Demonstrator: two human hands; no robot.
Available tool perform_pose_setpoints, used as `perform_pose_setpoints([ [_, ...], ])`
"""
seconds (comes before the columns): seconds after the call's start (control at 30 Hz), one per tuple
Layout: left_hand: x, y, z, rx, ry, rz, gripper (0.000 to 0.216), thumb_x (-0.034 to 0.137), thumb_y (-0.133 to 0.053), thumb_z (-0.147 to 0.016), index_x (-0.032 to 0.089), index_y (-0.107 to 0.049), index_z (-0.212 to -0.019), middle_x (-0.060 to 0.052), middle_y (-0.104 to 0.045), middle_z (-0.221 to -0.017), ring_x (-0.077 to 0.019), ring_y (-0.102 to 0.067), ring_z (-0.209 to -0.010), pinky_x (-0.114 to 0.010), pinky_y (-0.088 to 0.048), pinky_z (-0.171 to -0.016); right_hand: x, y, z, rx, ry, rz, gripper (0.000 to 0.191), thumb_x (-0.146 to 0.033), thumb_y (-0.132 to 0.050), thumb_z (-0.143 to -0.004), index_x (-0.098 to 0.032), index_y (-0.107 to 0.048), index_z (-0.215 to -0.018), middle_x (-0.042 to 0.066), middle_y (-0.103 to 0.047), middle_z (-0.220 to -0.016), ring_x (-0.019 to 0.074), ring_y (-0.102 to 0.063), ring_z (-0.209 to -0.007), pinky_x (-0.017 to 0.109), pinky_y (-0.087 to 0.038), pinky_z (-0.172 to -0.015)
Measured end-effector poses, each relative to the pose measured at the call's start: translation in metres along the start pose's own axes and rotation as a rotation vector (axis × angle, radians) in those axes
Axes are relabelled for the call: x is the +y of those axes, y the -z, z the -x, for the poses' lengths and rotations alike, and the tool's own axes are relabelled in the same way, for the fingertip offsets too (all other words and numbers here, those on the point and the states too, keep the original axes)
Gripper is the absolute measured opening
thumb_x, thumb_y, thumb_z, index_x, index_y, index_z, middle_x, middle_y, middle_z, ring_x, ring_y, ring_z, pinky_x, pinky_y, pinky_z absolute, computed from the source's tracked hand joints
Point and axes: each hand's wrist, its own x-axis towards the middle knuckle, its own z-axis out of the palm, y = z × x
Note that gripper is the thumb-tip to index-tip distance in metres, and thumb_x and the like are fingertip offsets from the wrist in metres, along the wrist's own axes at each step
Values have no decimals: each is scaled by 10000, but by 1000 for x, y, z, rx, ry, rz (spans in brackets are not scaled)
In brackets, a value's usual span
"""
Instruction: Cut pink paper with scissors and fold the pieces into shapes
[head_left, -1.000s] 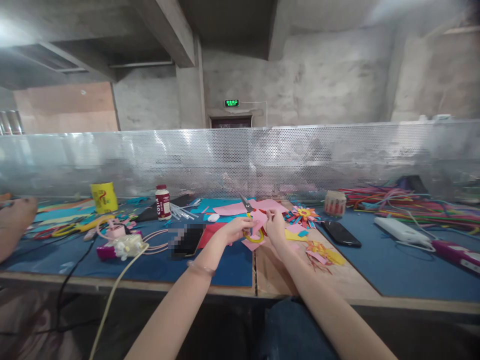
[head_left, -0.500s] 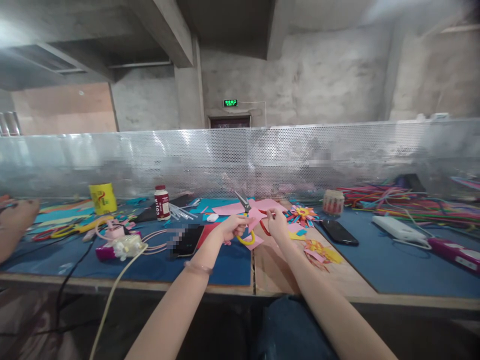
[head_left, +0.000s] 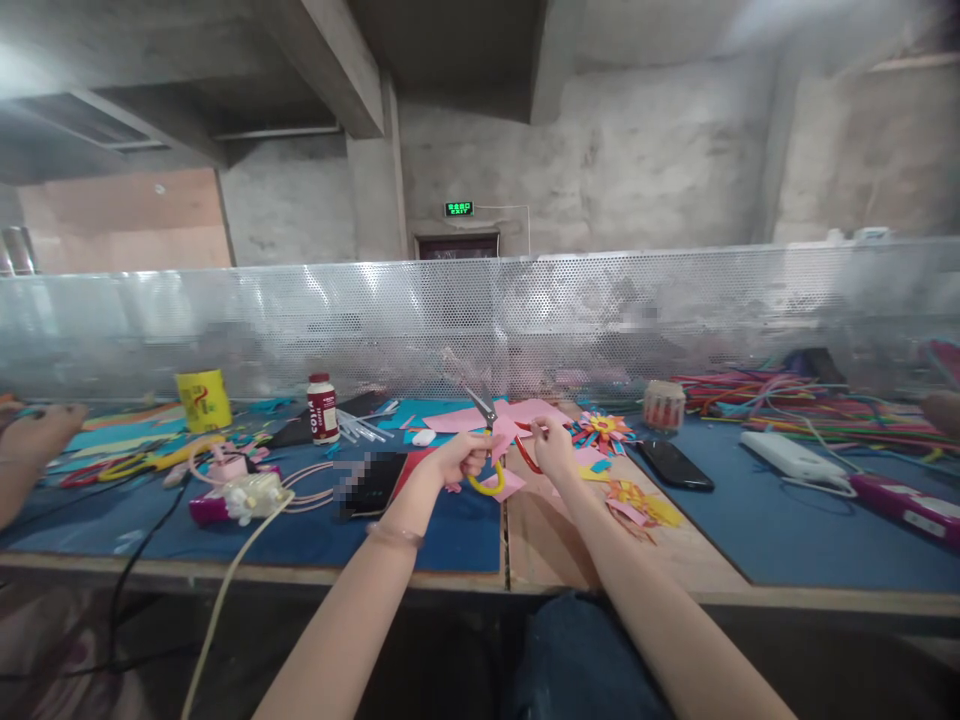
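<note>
My left hand (head_left: 463, 457) is closed, thumb and fingers pinching a small piece of pink paper (head_left: 504, 435). Just right of it, my right hand (head_left: 553, 447) has its fingertips pressed together beside the scissors' red handle; what they pinch is too small to make out. The scissors (head_left: 486, 409) have silver blades pointing away from me, with one yellow and one red handle spread apart. Part of them is hidden by the pink piece and my fingers. Larger pink paper (head_left: 454, 418) lies behind, and a pink scrap (head_left: 504, 487) sits below the yellow handle.
A paper flower (head_left: 602, 430), yellow scraps (head_left: 652, 502) and a phone (head_left: 673, 465) lie to the right. Leftward are a dark phone (head_left: 379, 484), a bottle (head_left: 323, 410), a glue gun (head_left: 244, 495) with its cord, and another person's hand (head_left: 45, 430). A perforated metal partition (head_left: 360, 310) stands behind.
The pink piece has shifted slightly left, away from my right fingertips, and looks narrower. At the far right edge another person's hand has come into view. The scissors look unmoved.
</note>
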Motion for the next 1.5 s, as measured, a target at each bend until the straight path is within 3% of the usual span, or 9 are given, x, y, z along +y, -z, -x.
perform_pose_setpoints([
  [0.13,-3,2,-2,-27,16,-14,382,346,-680,-654,182,-342,-582,114,-220,-422,-10,-126,-345,-178,-74,-348,1,3,-1,-29,-23,73,208,-250,-385,-765,-151,-566,-741,80,-622,-718,194,-552,-666,289,-407,-640],
  [0.43,-2,-1,1,16,38,-33,434,346,-681,-652,184,-293,-547,115,-208,-419,-2,-112,-332,-172,-65,-338,0,8,-5,-77,27,112,209,-197,-385,-756,-148,-586,-730,72,-635,-742,193,-565,-709,274,-402,-656],
  [0.6,-3,1,1,21,-19,-39,383,355,-681,-655,179,-348,-582,116,-223,-422,-5,-138,-336,-163,-90,-339,-1,10,-2,-93,33,190,237,-211,-365,-808,-145,-589,-769,73,-626,-759,185,-561,-713,266,-398,-659],
  [0.77,-3,0,-3,133,-188,-11,373,354,-701,-633,173,-377,-598,122,-209,-426,-1,-110,-336,-168,-51,-342,-18,1,11,116,314,447,275,-267,-386,-832,-108,-582,-941,153,-547,-1052,252,-451,-1014,366,-309,-899],
  [0.9,-2,-4,-3,185,-335,2,373,372,-682,-646,174,-373,-579,118,-207,-419,-8,-134,-334,-168,-76,-344,-24,-10,19,0,433,466,471,-322,-466,-770,-47,-479,-1152,168,-527,-1090,276,-420,-1045,383,-288,-931],
  [1.2,-2,-12,-3,136,-417,-7,315,312,-688,-647,149,-431,-567,113,-236,-418,-5,-178,-335,-153,-114,-346,-15,-19,25,-49,347,469,805,-357,-549,-627,-17,-241,-1289,206,-473,-1124,316,-443,-1034,407,-365,-845],
  [1.3,0,-15,-1,118,-403,63,260,279,-701,-637,128,-494,-588,76,-369,-454,-16,-325,-372,-144,-228,-361,-17,-19,27,9,290,533,789,-298,-550,-606,-17,-251,-1279,203,-471,-1098,330,-432,-1029,430,-351,-838],
  [1.4,3,-16,2,30,-365,128,205,268,-680,-669,113,-552,-630,-3,-539,-569,-75,-507,-506,-185,-400,-482,-18,-16,25,61,231,571,738,-315,-546,-618,-32,-297,-1253,205,-468,-1079,354,-403,-1041,469,-328,-830],
  [1.5,5,-14,4,-19,-291,195,174,260,-626,-730,102,-601,-798,-78,-633,-761,-150,-602,-709,-266,-476,-664,-14,-13,22,114,181,548,712,-332,-555,-605,-43,-338,-1219,202,-465,-1072,356,-386,-1042,475,-327,-829],
])
